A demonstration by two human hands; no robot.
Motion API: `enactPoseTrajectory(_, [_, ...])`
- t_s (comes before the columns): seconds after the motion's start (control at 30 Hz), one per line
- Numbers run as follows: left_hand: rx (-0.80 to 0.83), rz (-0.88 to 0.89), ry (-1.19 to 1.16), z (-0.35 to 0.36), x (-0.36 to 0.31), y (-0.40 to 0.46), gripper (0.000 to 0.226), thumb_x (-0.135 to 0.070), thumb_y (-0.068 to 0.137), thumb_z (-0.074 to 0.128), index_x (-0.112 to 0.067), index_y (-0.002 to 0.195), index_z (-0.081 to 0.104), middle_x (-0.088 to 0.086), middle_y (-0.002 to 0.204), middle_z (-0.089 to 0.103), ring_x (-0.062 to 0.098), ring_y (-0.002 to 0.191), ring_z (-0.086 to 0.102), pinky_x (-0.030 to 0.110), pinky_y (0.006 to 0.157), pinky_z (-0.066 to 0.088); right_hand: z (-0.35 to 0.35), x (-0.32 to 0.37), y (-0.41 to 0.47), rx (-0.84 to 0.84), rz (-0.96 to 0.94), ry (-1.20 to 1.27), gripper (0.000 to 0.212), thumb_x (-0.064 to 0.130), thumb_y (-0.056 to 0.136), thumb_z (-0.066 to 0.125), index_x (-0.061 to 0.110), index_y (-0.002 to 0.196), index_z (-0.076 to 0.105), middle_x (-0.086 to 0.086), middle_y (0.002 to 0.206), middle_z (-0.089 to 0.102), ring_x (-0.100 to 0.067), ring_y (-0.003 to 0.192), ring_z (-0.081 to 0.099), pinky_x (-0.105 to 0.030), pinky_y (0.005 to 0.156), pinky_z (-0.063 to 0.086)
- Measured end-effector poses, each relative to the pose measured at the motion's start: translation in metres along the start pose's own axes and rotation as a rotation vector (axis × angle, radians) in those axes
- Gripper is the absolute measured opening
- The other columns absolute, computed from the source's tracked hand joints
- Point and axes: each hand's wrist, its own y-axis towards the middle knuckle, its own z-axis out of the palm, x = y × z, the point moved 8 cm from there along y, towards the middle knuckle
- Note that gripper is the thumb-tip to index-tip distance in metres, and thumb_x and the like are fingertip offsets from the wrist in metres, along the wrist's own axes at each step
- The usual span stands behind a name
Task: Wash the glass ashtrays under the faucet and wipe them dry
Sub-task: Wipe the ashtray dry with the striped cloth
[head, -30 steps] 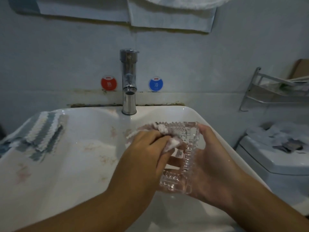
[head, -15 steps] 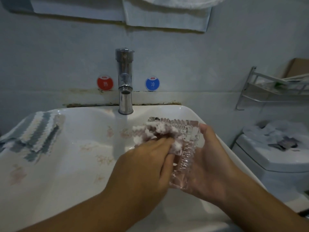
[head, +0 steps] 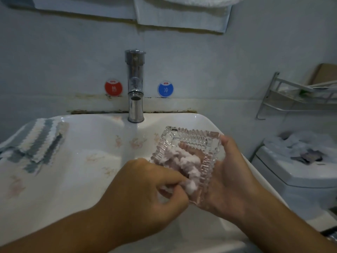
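A single head-worn view looks forward and down from close above the sink [head: 76, 179], facing the wall-side faucet [head: 135, 88]; both forearms enter from below.

Right hand [head: 231, 172] fingers hidden behind ashtray [head: 189, 152] — towel [head: 32, 143] cropped

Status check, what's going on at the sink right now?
Right hand holds the ashtray tilted over the sink. Left hand pinches a cloth inside it. Faucet running beside it. Nothing in the way.
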Motion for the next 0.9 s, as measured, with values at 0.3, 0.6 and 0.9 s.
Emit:
enactPoseTrajectory(0.3, [-0.058, -0.360, -0.650, 0.019, 0.023, 0.007, 0.044, -0.045, 0.097, 0.056, -0.006, 0.079, 0.068, 0.004, 0.065, 0.064, 0.013, 0.060, 0.060, 0.025, 0.060, 0.049, 0.001, -0.008, 0.004, -0.001, 0.060, -0.149, 0.087, 0.079, 0.085, 0.031, 0.013, 0.124, 0.071, -0.023, 0.122, 0.069, -0.041, 0.118, 0.062, -0.057, 0.105, 0.045])
enactPoseTrajectory(0.6, [0.038, -0.176, -0.525, 0.009, 0.007, 0.009, 0.030, -0.021, 0.093, 0.062, -0.020, 0.062, 0.064, -0.015, 0.056, 0.059, -0.002, 0.053, 0.054, 0.013, 0.055, 0.043, 0.003, -0.004, 0.001, 0.047, 0.052, -0.073, 0.076, 0.070, 0.083, 0.034, 0.015, 0.112, 0.078, -0.018, 0.121, 0.071, -0.035, 0.104, 0.070, -0.051, 0.094, 0.053])
enactPoseTrajectory(0.9, [0.052, -0.005, 0.365, 0.011, 0.009, -0.002, 0.022, -0.030, 0.084, 0.044, -0.026, 0.064, 0.053, -0.013, 0.055, 0.050, 0.009, 0.045, 0.045, 0.022, 0.042, 0.028, -0.004, 0.002, -0.002, -0.046, -0.020, -0.124, 0.071, 0.073, 0.084, 0.038, 0.022, 0.117, 0.075, -0.018, 0.110, 0.075, -0.037, 0.090, 0.075, -0.050, 0.083, 0.055])
